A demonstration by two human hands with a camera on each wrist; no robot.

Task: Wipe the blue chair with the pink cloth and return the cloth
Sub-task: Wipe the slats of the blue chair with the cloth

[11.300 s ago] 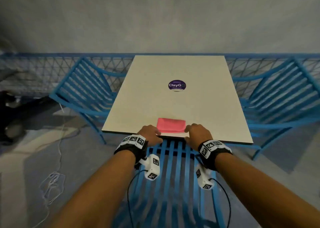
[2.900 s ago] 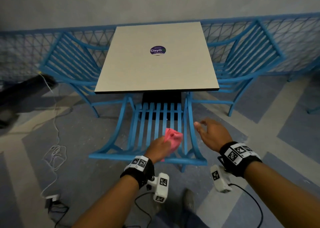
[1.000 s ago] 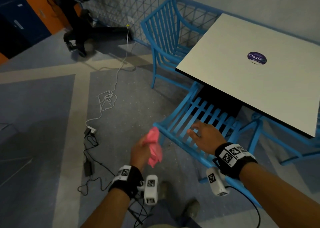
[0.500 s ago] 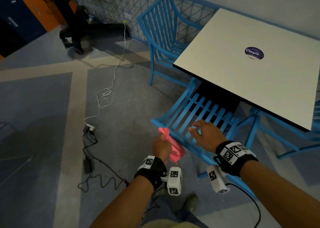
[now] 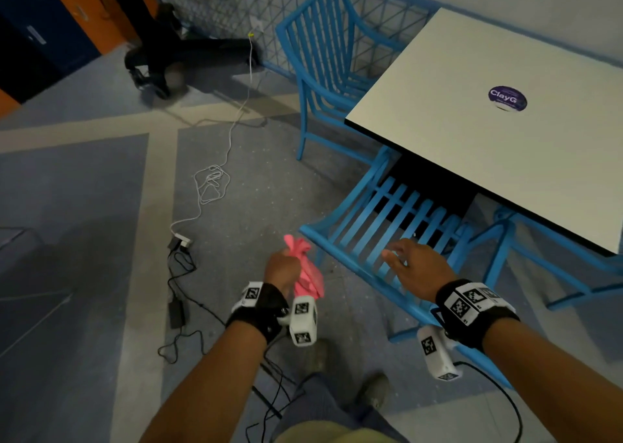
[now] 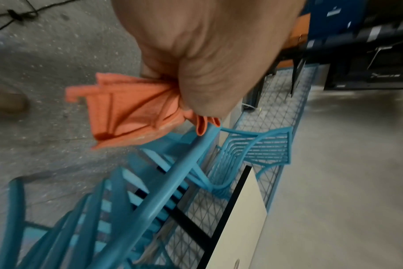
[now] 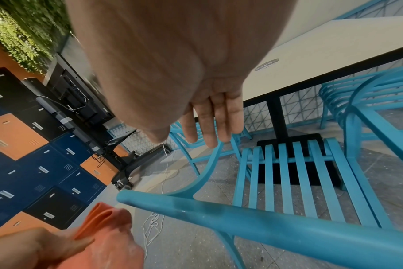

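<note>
The blue slatted chair (image 5: pixel 387 227) stands tucked under the white table, its top rail (image 7: pixel 265 223) nearest me. My left hand (image 5: pixel 283 267) grips the bunched pink cloth (image 5: pixel 308 274) just left of the rail's left end; the cloth (image 6: pixel 131 109) hangs from my fist above the rail (image 6: pixel 168 182), and I cannot tell if they touch. My right hand (image 5: pixel 411 264) hovers open over the chair back, fingers (image 7: pixel 212 118) straight and together, holding nothing. The same cloth (image 7: pixel 97 220) shows at the lower left of the right wrist view.
The white table (image 5: pixel 505 132) with a purple sticker (image 5: pixel 507 99) overhangs the chair seat. Another blue chair (image 5: pixel 330 61) stands at its left, a third at the right edge. White and black cables (image 5: pixel 209 186) lie on the floor. A wheeled stand (image 5: pixel 175 58) and lockers (image 7: pixel 35 172) are behind.
My left hand with the cloth has moved left and slightly outward, off the rail's end. My right hand stays over the chair back. The head view shifted a little.
</note>
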